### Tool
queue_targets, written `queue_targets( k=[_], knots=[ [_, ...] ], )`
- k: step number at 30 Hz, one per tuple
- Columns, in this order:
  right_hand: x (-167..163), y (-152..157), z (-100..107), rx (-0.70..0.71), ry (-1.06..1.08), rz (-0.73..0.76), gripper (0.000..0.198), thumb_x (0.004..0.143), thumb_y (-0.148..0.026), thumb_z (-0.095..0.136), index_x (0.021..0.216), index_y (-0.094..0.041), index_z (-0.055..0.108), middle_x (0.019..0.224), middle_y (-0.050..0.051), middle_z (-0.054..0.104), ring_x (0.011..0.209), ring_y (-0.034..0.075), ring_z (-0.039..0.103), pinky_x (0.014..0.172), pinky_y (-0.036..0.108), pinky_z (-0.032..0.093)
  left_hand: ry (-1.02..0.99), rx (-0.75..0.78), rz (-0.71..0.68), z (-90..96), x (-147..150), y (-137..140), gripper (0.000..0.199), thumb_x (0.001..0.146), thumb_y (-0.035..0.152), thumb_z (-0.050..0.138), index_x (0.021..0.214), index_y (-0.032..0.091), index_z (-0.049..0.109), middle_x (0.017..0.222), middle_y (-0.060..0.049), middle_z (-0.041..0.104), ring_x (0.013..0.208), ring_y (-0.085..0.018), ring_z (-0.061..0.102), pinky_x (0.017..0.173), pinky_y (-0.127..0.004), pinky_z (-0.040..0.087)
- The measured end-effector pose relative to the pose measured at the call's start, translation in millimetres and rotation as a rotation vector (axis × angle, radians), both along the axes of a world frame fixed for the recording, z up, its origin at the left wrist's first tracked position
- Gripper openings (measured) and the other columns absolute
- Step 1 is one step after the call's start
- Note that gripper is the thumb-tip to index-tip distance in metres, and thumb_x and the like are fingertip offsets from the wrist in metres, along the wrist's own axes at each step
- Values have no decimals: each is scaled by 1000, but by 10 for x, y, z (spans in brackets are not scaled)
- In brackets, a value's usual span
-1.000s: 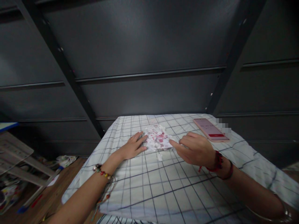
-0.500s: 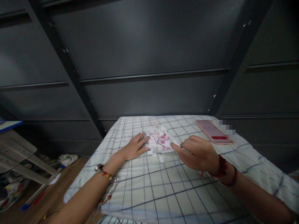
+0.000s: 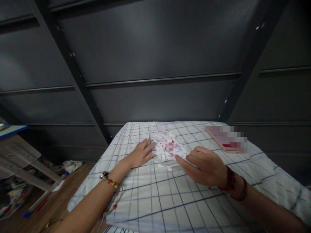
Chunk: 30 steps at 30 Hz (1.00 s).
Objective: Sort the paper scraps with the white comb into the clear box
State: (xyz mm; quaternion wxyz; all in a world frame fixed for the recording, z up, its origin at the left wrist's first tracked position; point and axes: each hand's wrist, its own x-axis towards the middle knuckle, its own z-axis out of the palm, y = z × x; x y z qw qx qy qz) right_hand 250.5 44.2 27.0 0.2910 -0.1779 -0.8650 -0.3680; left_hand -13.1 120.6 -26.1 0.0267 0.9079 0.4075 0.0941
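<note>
A loose heap of torn paper scraps (image 3: pixel 167 146), white with pink and red patches, lies on a checked cloth (image 3: pixel 155 191). My left hand (image 3: pixel 142 153) rests flat at the heap's left edge, fingers spread, holding nothing. At its near right edge is my right hand (image 3: pixel 202 165), one digit reaching toward the scraps and the other fingers curled in. Whatever those curled fingers may grip is hidden. A few scraps lie in front of the heap, where its near edge looks blurred and partly see-through.
A pink-cased phone (image 3: pixel 224 142) lies at the right, partly pixelated. Behind the cloth stands a dark panelled wall (image 3: pixel 157 100). Off to the left are a blue-edged table (image 3: pixel 14 131), a crumpled bag (image 3: pixel 72 165) and a red object (image 3: pixel 42 205) on the wooden floor.
My right hand has shifted slightly left and down along the heap. The heap's near right part has spread a little. My left hand stays put; the view has tilted slightly.
</note>
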Motion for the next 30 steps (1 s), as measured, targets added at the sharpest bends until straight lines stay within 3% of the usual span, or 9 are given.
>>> queue_targets(
  k=[8, 27, 30],
  knots=[
    [-6, 34, -2, -9, 21, -117, 25, 77, -8, 42, 90, -13, 62, 52, -1, 47, 51, 11, 37, 56, 29, 30, -25, 6, -18, -13, -6, 3, 52, 90, 47, 32, 135, 22, 25, 144, -10, 17, 130, -30, 16, 102, -47, 23],
    [-11, -42, 28, -42, 48, 19, 22, 78, -9, 41, 89, -13, 60, 52, -3, 48, 51, 11, 38, 51, 28, 30, -12, -9, -8, -35, -13, 22, 53, 90, 49, 30, 135, 21, 25, 144, -10, 17, 130, -30, 15, 103, -47, 21],
    [-16, -40, 46, -44, 58, -12, 23, 79, -8, 40, 89, -13, 60, 53, -2, 50, 51, 11, 39, 52, 27, 30, -6, -14, -6, -31, -14, 14, 54, 90, 50, 29, 136, 21, 25, 144, -11, 16, 130, -29, 14, 104, -46, 20]
  ],
)
